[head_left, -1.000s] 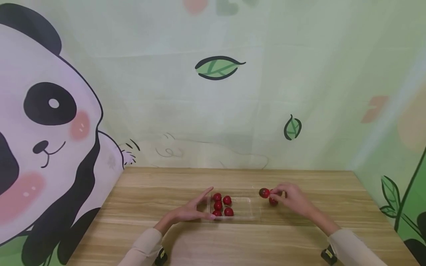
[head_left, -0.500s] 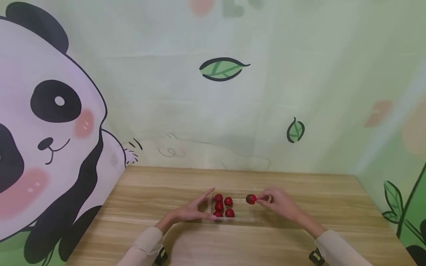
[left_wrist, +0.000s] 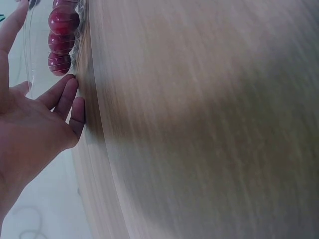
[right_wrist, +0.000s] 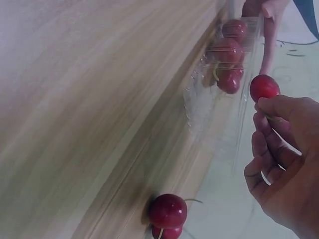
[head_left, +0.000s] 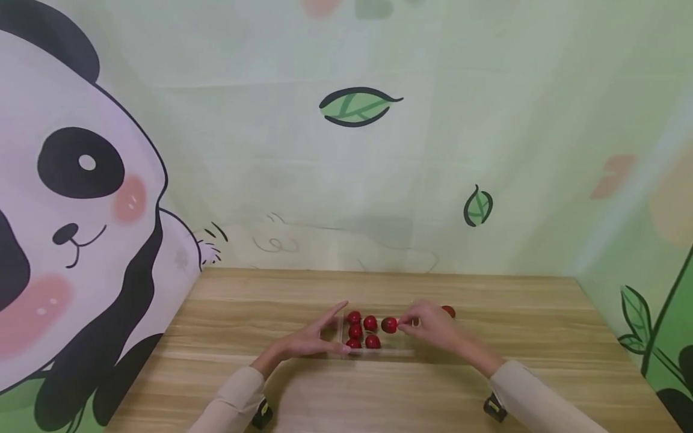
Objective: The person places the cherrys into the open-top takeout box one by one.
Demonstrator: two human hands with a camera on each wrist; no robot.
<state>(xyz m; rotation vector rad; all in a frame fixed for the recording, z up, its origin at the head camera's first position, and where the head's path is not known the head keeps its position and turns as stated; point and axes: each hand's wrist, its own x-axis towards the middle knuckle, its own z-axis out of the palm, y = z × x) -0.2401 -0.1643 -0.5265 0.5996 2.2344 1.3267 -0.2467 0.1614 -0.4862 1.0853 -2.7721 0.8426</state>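
Observation:
A clear plastic box [head_left: 397,352] lies on the table, with several red cherries [head_left: 355,331] in its left part. My left hand [head_left: 303,344] is at the box's left end, thumb by the near corner and index finger by the far corner. In the left wrist view its fingers [left_wrist: 65,102] are extended beside the box. My right hand [head_left: 435,329] pinches another cherry [head_left: 389,325] between thumb and index finger. The right wrist view shows this cherry [right_wrist: 264,88] held near the box, its stem running back under the fingers.
One loose cherry [head_left: 448,311] shows behind my right hand on the wooden table [head_left: 346,397]. In the right wrist view, two stemmed cherries [right_wrist: 168,211] lie close together on the table. A printed panda backdrop [head_left: 271,150] stands behind the table.
My right hand has carried the cherry leftward from beside the other loose cherries to above the box's middle. The left hand stays at the box's left end.

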